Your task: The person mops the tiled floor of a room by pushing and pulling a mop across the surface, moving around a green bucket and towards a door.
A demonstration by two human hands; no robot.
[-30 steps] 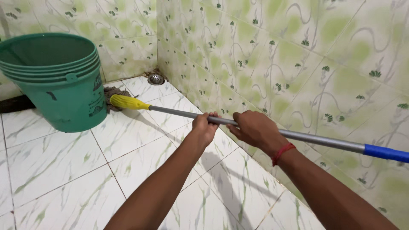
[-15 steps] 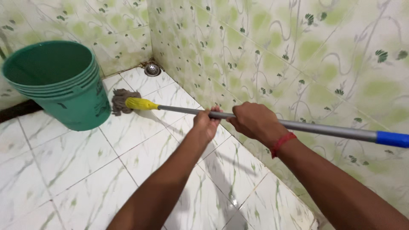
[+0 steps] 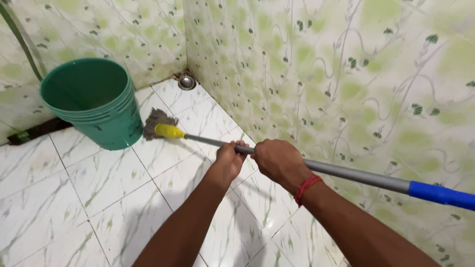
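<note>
The pole [image 3: 346,172] is gripped by both hands side by side near its middle: the right hand [image 3: 278,160] is wrapped over it from above, the left hand [image 3: 228,159] is closed round it just ahead, at about ten o'clock from the right. For a clean stroke, the pole is best kept low and the pressure fed down through the front hand, so that the mop head [image 3: 157,121] is kept flat on the floor [image 3: 99,183] and clear of the bucket [image 3: 94,101]. The pole is grey with a blue sleeve at the near end and a yellow socket at the far end. The brownish strands lie on the tile just beside the green bucket, the drain [image 3: 186,81] further off at one o'clock in the corner.
</note>
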